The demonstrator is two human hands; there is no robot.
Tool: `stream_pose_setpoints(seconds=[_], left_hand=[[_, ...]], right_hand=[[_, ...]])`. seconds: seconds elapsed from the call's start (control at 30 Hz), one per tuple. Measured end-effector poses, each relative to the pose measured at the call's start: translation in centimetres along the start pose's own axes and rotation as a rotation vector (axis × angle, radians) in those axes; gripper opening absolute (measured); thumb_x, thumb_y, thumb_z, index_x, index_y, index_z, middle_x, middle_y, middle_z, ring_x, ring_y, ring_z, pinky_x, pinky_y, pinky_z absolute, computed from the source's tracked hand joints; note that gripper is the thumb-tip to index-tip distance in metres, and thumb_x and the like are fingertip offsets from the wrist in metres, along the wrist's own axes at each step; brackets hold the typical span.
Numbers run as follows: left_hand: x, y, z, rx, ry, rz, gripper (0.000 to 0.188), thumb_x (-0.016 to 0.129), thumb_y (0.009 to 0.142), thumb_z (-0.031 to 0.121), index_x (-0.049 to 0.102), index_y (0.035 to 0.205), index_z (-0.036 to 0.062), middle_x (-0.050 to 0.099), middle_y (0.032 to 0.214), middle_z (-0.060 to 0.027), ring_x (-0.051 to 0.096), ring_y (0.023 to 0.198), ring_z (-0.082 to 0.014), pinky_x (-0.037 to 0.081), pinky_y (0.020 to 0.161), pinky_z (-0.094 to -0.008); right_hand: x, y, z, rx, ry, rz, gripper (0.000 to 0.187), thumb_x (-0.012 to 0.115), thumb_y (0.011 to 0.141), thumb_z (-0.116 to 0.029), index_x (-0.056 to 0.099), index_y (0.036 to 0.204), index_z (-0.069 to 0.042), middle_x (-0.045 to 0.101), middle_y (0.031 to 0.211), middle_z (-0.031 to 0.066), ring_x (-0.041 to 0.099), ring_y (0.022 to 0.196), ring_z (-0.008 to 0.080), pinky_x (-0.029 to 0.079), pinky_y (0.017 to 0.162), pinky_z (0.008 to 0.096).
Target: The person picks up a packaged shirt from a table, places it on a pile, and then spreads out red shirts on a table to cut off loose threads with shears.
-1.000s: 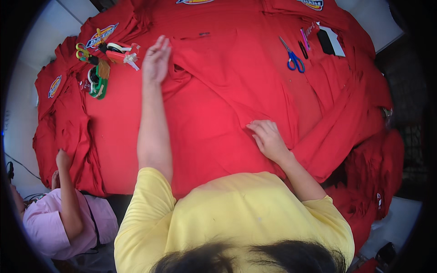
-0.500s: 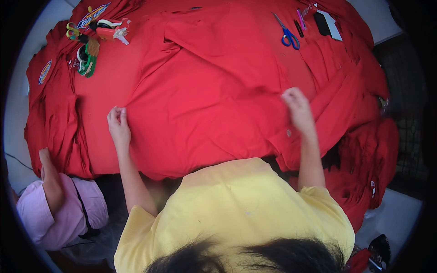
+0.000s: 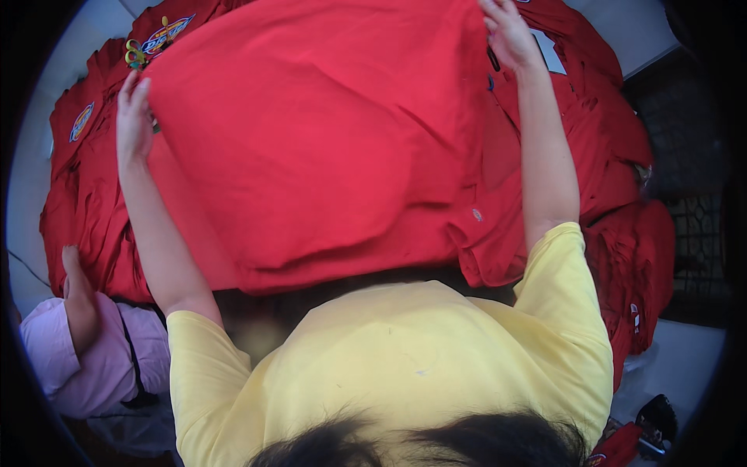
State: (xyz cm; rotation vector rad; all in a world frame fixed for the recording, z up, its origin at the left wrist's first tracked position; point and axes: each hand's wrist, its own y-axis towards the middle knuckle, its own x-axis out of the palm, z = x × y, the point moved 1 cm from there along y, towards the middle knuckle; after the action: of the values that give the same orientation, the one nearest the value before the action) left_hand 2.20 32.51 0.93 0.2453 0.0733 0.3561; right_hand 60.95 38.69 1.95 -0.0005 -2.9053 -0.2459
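Note:
A large red garment (image 3: 311, 140) is spread out between my hands, its far part lifted and billowing. At its far left edge, my left hand (image 3: 135, 128) has thumb and fingers closed on the cloth. My right hand (image 3: 513, 39) grips the far right corner, with both arms stretched forward. The near edge of the garment hangs at the table's front edge. A fold of red cloth with a small label (image 3: 478, 214) lies by its lower right side.
Yellow-handled scissors (image 3: 135, 53) lie beyond my left hand. Red garments with an emblem (image 3: 82, 122) are heaped at the left, and more red clothes (image 3: 630, 257) at the right. A white flat piece (image 3: 549, 51) lies beside my right hand. A person in pink (image 3: 50, 342) sits at the left.
Both hands have moved far forward and further apart, raising the garment's far part. The cloth now covers the tape dispensers and most of the blue scissors.

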Motion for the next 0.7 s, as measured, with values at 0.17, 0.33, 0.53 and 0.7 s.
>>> stream_pose_setpoints(seconds=[0.17, 0.33, 0.53, 0.7], left_hand=[[0.1, -11.1, -9.4, -0.087, 0.648, -0.144, 0.077, 0.070, 0.081, 0.040, 0.036, 0.137, 0.0018, 0.049, 0.123, -0.0185, 0.050, 0.111, -0.0267, 0.042, 0.091, -0.0350], [0.8, -23.4, -9.3, -0.280, 0.885, -0.186, 0.052, 0.072, 0.079, 0.038, 0.050, 0.104, -0.0018, 0.054, 0.075, -0.0080, 0.052, 0.068, -0.0174, 0.044, 0.066, -0.0333], [-1.7, -24.7, -11.1, -0.373, 0.622, -0.112, 0.029, 0.068, 0.085, 0.025, 0.053, 0.091, 0.0005, 0.049, 0.072, -0.0011, 0.051, 0.069, -0.0111, 0.043, 0.065, -0.0261], [-2.3, -22.7, -9.7, -0.419, 0.146, 0.092, 0.015, 0.060, 0.091, 0.015, 0.049, 0.100, 0.0082, 0.054, 0.075, 0.0030, 0.056, 0.067, -0.0040, 0.049, 0.056, -0.0221]], right_hand=[[-1.3, -8.5, 5.4, 0.083, -0.780, -0.018, 0.029, 0.059, 0.090, -0.025, 0.060, 0.107, -0.001, 0.062, 0.090, 0.0044, 0.059, 0.079, 0.0107, 0.050, 0.068, 0.0260], [-4.8, -20.0, 10.0, 0.466, -0.745, 0.153, 0.018, 0.055, 0.092, -0.018, 0.059, 0.092, -0.001, 0.059, 0.073, 0.0037, 0.057, 0.058, 0.0103, 0.049, 0.048, 0.0261], [-1.2, -20.8, 12.2, -0.422, -1.285, 0.260, 0.014, 0.060, 0.086, -0.014, 0.061, 0.095, -0.003, 0.056, 0.083, 0.0100, 0.059, 0.074, 0.0179, 0.049, 0.068, 0.0344], [-3.5, -18.2, 16.1, -0.108, -1.049, 0.223, 0.012, 0.066, 0.081, -0.011, 0.064, 0.090, -0.003, 0.057, 0.081, 0.0064, 0.055, 0.075, 0.0177, 0.045, 0.071, 0.0329]])
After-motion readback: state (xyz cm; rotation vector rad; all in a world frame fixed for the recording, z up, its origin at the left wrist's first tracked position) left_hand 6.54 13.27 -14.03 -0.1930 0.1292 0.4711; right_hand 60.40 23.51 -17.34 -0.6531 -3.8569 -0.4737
